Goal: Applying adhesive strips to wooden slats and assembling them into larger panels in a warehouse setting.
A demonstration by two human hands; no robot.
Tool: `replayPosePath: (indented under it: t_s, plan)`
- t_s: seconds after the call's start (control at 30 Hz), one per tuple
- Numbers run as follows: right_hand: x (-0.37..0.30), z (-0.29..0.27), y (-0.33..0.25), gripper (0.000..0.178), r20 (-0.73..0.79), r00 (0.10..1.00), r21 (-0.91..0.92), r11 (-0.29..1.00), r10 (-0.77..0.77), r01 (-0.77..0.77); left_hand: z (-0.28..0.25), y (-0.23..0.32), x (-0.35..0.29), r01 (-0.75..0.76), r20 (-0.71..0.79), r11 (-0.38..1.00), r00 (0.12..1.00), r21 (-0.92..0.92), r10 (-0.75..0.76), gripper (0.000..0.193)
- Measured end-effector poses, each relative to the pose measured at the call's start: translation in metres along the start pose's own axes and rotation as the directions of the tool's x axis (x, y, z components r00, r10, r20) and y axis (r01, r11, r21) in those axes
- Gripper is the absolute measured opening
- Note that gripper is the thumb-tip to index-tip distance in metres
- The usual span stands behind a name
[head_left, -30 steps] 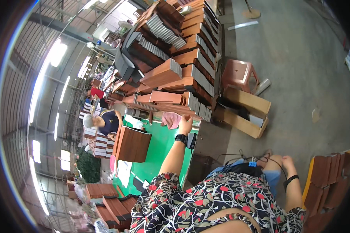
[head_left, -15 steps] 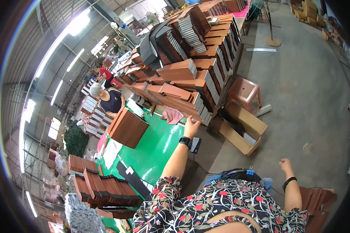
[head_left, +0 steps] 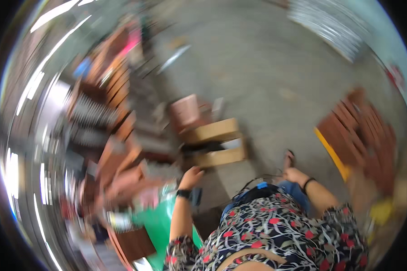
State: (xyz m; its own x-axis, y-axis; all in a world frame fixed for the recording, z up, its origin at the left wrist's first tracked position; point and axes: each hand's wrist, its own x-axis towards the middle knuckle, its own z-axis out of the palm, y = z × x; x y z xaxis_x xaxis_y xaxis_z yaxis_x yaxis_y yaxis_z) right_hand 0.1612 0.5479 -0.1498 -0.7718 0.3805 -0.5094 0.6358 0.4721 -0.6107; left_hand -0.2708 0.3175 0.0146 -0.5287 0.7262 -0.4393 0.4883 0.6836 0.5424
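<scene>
The whole view is smeared by motion. My left hand (head_left: 192, 175), with a black watch on the wrist, is raised past the far edge of a green table top (head_left: 154, 222), close to an open cardboard box (head_left: 218, 143) on the floor. I see nothing in it, but its fingers are too blurred to read. My right hand (head_left: 295, 174), with a black band on the wrist, rests low by my knee, near dark cables. Its fingers are also unclear. My flowered sleeves fill the lower edge.
A pink stool (head_left: 185, 111) stands behind the cardboard box on the grey concrete floor. Stacks of brown flat boxes (head_left: 105, 135) blur past on the left. More brown stacks (head_left: 358, 131) lie at the right beside a yellow edge (head_left: 332, 153).
The view has swung hard to the right, and everything is now blurred. My left hand has come off the brown box stack and sits nearer the cardboard box. My right hand stays by my knee.
</scene>
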Motion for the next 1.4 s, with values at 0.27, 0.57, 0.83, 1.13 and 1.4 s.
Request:
replayPosePath:
  t_s: [0.27,0.57,0.83,1.13,1.4]
  plan:
    - [-0.089,0.003,0.053,0.033,-0.105,0.843,0.436,0.786,0.528,-0.438,0.035,0.159,0.132,-0.274,0.288,0.933,0.936,0.233,0.203,0.044]
    - [-0.111,0.030,0.177,0.035,-0.286,0.770,0.309,0.816,0.570,-0.489,0.152,0.367,0.244,-0.565,0.492,0.773,0.780,0.288,0.387,0.044]
    - [-0.112,-0.028,0.183,0.036,-0.271,0.317,0.910,0.349,0.909,-0.222,0.264,0.465,0.256,-0.682,0.747,0.686,0.589,0.254,0.309,0.044]
    - [-0.184,-0.011,0.176,0.028,-0.006,0.238,0.950,0.080,0.971,-0.302,0.412,0.521,0.272,-0.632,0.840,0.774,0.400,-0.036,0.366,0.040]
    - [-0.298,-0.013,0.241,0.033,0.051,0.137,0.901,0.014,0.989,-0.433,0.504,0.598,0.177,-0.497,0.899,0.847,0.261,-0.186,0.351,0.036]
